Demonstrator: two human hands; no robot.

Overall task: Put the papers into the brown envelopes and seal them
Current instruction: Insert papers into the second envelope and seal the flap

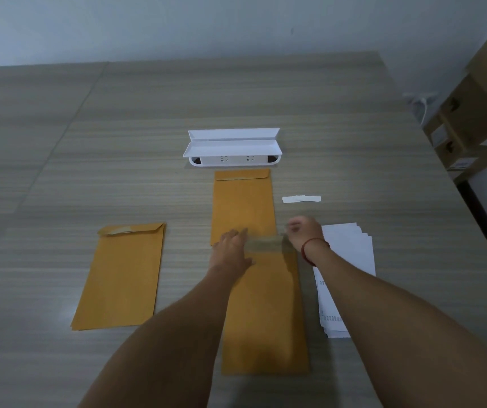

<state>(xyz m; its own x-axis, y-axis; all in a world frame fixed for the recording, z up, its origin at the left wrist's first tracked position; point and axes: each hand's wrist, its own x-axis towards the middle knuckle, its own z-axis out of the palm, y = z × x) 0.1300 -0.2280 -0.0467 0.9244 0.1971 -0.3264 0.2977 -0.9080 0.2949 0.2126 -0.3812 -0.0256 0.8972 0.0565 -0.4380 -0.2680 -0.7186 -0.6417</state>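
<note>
While one sealed envelope lies ahead, left hand flat and right hand pinching work the near envelope's flap; loose papers, spare envelopes remain.

A: Envelopes?
B: Three brown. Near envelope flat, flap open; far envelope closed, partly beneath it; left envelope apart.
A: Papers?
B: White papers, fanned stack, right.

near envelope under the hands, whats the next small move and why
Probably fold the flap down and press it flat. The left hand pins the near envelope at its top edge while the right hand seems to pull the strip off its flap. Two peeled white strips already lie beside the far envelope, whose flap is shut.
</note>
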